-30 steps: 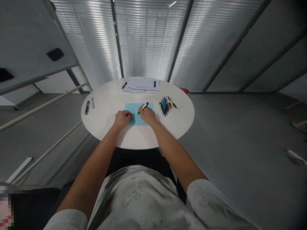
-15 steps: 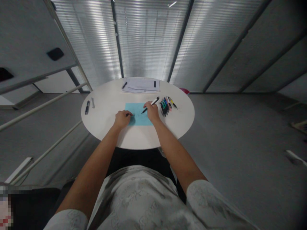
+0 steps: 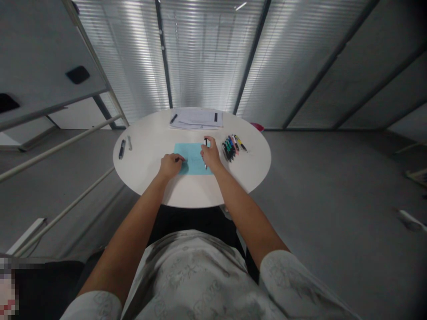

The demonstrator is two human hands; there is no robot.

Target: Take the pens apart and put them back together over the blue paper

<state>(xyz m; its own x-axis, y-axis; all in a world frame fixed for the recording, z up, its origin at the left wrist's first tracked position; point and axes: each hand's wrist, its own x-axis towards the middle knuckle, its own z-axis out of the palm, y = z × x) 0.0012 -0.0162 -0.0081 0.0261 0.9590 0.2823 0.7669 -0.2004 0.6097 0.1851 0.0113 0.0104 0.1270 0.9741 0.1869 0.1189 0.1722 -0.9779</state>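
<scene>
Pen (image 3: 205, 142) turned, right hand (image 3: 211, 155) gripping it over blue paper (image 3: 194, 162), left hand (image 3: 171, 166) pinching something dark (image 3: 179, 159), I'm risking slips if slackening.

On the round table (image 3: 147, 138), the right hand (image 3: 211, 153) grips a pen (image 3: 205, 142) over a blue sheet (image 3: 195, 168), the left hand (image 3: 170, 166) pinches a small dark object (image 3: 178, 160), papers (image 3: 196, 120) lie by the far edge and assorted pens (image 3: 231, 148) toward the right edge.

Office-type room. Pale slatted blinds (image 3: 208, 58), set in panels between dark uprights (image 3: 165, 66); plain grey floor (image 3: 316, 191); round white bench (image 3: 150, 133), carrying stacked papers (image 3: 196, 118) at its far edge, assorted pens (image 3: 229, 147) toward its right edge and a light blue sheet (image 3: 193, 152) near the middle.
</scene>
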